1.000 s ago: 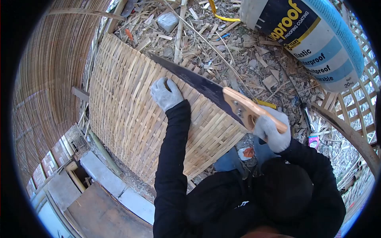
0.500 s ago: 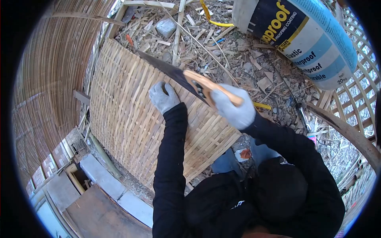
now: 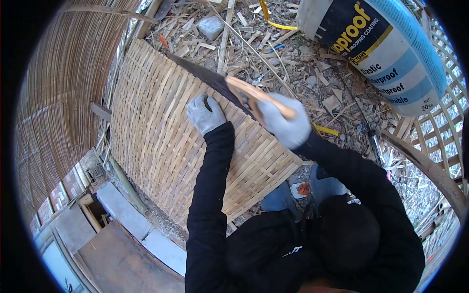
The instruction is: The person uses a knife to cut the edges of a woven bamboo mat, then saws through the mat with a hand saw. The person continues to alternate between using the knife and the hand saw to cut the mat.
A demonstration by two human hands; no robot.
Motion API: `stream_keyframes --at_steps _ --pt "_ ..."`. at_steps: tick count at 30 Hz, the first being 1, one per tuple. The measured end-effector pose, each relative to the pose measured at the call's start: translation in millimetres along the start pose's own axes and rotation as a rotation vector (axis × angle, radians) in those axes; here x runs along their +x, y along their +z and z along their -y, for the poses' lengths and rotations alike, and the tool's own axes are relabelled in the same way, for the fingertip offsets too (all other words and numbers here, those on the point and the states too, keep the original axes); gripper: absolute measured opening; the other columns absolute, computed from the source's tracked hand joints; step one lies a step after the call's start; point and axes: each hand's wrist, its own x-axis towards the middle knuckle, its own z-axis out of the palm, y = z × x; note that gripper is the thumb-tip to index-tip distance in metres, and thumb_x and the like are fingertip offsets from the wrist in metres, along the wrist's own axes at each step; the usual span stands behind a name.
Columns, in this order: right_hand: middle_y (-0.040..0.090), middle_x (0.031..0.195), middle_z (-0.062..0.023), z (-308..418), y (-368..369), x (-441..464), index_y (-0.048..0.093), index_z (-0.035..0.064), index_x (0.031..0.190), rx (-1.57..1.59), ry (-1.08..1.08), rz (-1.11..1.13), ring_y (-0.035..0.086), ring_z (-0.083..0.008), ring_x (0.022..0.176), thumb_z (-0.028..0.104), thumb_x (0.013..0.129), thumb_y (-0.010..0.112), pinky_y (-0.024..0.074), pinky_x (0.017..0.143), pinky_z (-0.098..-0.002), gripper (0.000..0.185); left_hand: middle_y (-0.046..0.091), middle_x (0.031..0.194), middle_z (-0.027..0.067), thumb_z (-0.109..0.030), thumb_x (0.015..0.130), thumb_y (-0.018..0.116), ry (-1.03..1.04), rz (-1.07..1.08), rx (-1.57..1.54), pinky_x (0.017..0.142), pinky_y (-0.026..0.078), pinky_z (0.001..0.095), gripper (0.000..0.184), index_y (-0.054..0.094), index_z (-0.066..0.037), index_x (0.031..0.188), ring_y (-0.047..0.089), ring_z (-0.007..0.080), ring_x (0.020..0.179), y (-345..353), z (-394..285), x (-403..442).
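Note:
A woven bamboo panel [image 3: 161, 132] lies in front of me, a flat sheet of pale crossing strips. My left hand [image 3: 205, 115], in a light grey glove, presses on top of it near the far right edge, with a gap between thumb and curled fingers. In my right hand [image 3: 286, 122], also gloved and slightly blurred, is the wooden handle of a handsaw [image 3: 202, 73]. The dark blade lies along that far right edge, its tip pointing to the upper left. Its teeth are not clearly visible.
A large blue and white coating bucket [image 3: 386, 58] stands at the upper right, beside a bamboo lattice [image 3: 439, 117]. Wood scraps and a stone block [image 3: 211, 28] litter the ground. A slatted bamboo screen [image 3: 68, 97] rises at left; boards [image 3: 127, 259] lie lower left.
My right hand and the saw have shifted slightly toward the upper left along the panel's edge. The left hand stays on the same spot of the panel. The whole view has shifted a little.

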Motion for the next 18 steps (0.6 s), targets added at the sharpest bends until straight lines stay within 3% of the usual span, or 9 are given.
stream_keyframes --at_steps 1,3,9,11,13,16,18 --pt "0.067 0.077 -0.0025 -2 11 20 0.076 -0.0022 0.116 -0.063 -0.035 -0.029 0.058 -0.0077 0.071 0.029 0.111 0.066 0.0492 0.064 -0.0301 0.033 0.069 0.113 0.0176 -0.015 0.098 0.07 -0.006 0.0 -0.004 0.103 0.048 0.0504 0.014 0.072 -0.005 0.107 0.062 0.0383 0.114 0 0 1" --pt "0.064 0.075 0.0024 8 16 36 0.076 -0.0005 0.114 -0.176 -0.114 -0.007 0.057 -0.0054 0.066 0.031 0.112 0.065 0.0463 0.061 -0.0258 0.033 0.069 0.113 0.0179 -0.015 0.098 0.069 -0.02 0.005 -0.013 0.103 0.048 0.0503 0.014 0.072 -0.005 0.107 0.062 0.0386 0.113 0 1 0" --pt "0.07 0.083 -0.0018 -1 14 -11 0.075 -0.0021 0.121 -0.011 -0.126 -0.08 0.062 -0.009 0.074 0.027 0.112 0.064 0.0511 0.068 -0.0299 0.032 0.07 0.112 0.0172 -0.016 0.098 0.07 0.019 -0.031 -0.046 0.104 0.048 0.0504 0.014 0.072 -0.005 0.107 0.063 0.0385 0.112 1 5 0" --pt "0.07 0.087 -0.0018 10 -12 -39 0.074 -0.0032 0.125 -0.015 0.045 0.013 0.062 -0.0088 0.076 0.024 0.112 0.062 0.0515 0.07 -0.0287 0.033 0.069 0.113 0.0168 -0.017 0.098 0.071 0.013 -0.001 -0.017 0.104 0.048 0.0508 0.015 0.072 -0.005 0.107 0.063 0.0383 0.113 -1 13 -6" --pt "0.068 0.085 -0.0008 6 -39 -65 0.071 -0.0053 0.129 -0.132 -0.086 0.01 0.061 -0.0081 0.075 0.025 0.112 0.061 0.0502 0.069 -0.0271 0.037 0.069 0.115 0.017 -0.017 0.098 0.071 0.013 -0.025 -0.045 0.104 0.048 0.0509 0.015 0.072 -0.006 0.107 0.063 0.0385 0.115 8 14 0" --pt "0.063 0.077 0.0018 13 -81 -106 0.071 -0.0066 0.13 -0.086 0.11 0.039 0.055 -0.0051 0.067 0.028 0.109 0.054 0.0453 0.063 -0.0252 0.044 0.069 0.115 0.0168 -0.017 0.098 0.071 -0.002 -0.008 -0.028 0.104 0.047 0.0508 0.014 0.072 -0.006 0.107 0.062 0.0383 0.115 -1 7 0" --pt "0.061 0.072 0.0024 25 -97 -127 0.07 -0.0092 0.133 -0.138 0.073 0.017 0.053 -0.0052 0.063 0.031 0.108 0.055 0.0445 0.062 -0.025 0.05 0.069 0.115 0.0165 -0.017 0.098 0.07 0.006 -0.016 -0.028 0.104 0.047 0.0507 0.013 0.072 -0.007 0.107 0.062 0.0381 0.115 1 6 0"
